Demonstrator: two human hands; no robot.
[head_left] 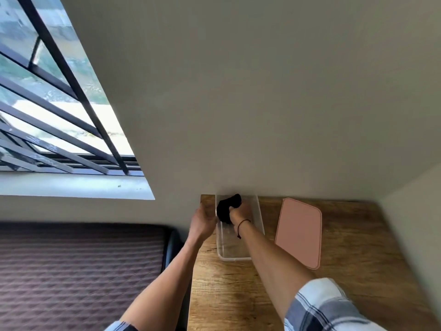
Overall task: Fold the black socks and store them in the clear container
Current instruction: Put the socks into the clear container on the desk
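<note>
A clear plastic container (235,255) stands on the wooden table against the far wall. A bundle of black socks (228,207) sits in its far end, above the rim. My right hand (242,213) reaches into the container and grips the socks from the right. A thin black cord circles that wrist. My left hand (202,223) rests against the container's left wall near the far end, fingers curled on its rim.
A pink lid (299,231) lies flat on the wooden table (238,295) right of the container. A bed with a dark quilted cover (78,271) lies left of the table. A barred window (47,103) is at the upper left.
</note>
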